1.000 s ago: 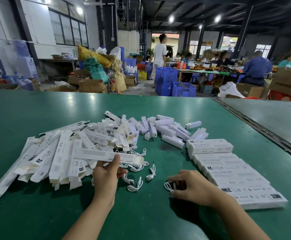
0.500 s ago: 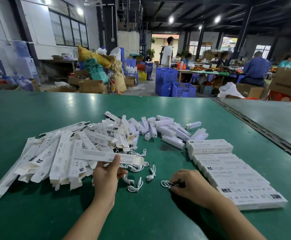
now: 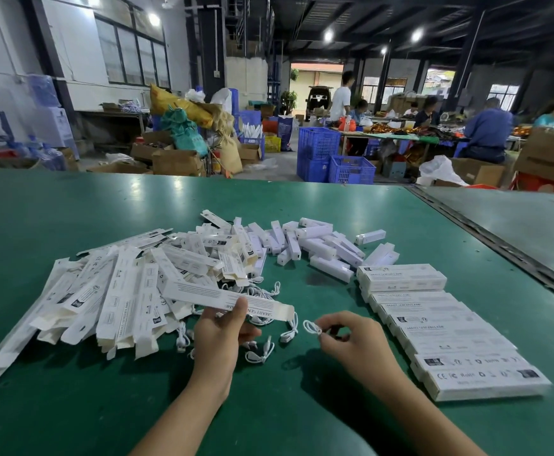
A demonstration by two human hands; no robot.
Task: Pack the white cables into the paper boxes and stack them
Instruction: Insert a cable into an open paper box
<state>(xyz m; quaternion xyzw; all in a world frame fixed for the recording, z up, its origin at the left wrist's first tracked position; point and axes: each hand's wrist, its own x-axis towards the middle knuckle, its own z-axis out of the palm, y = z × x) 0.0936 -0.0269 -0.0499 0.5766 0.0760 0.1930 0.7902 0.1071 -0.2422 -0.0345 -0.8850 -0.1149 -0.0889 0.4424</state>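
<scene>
My left hand [image 3: 220, 334] grips a long white paper box [image 3: 203, 296], held level above the green table with its open end to the right. My right hand [image 3: 351, 340] pinches a small coiled white cable [image 3: 312, 328] just off the table, a short way right of the box's open end. Several loose white cables [image 3: 262, 352] lie between my hands. A heap of flat unfilled paper boxes [image 3: 114, 291] spreads to the left. Packed boxes [image 3: 450, 340] lie stacked in a row on the right.
Small white lamp units [image 3: 318, 245] are scattered beyond the cables. The green table [image 3: 71, 406] meets a second table across a dark seam [image 3: 499, 245] on the right. Blue crates [image 3: 335, 159], cartons and seated people fill the hall behind.
My right hand has lifted the coiled cable off the table and moved it left, toward the box's open end. My left hand has kept the box nearly still.
</scene>
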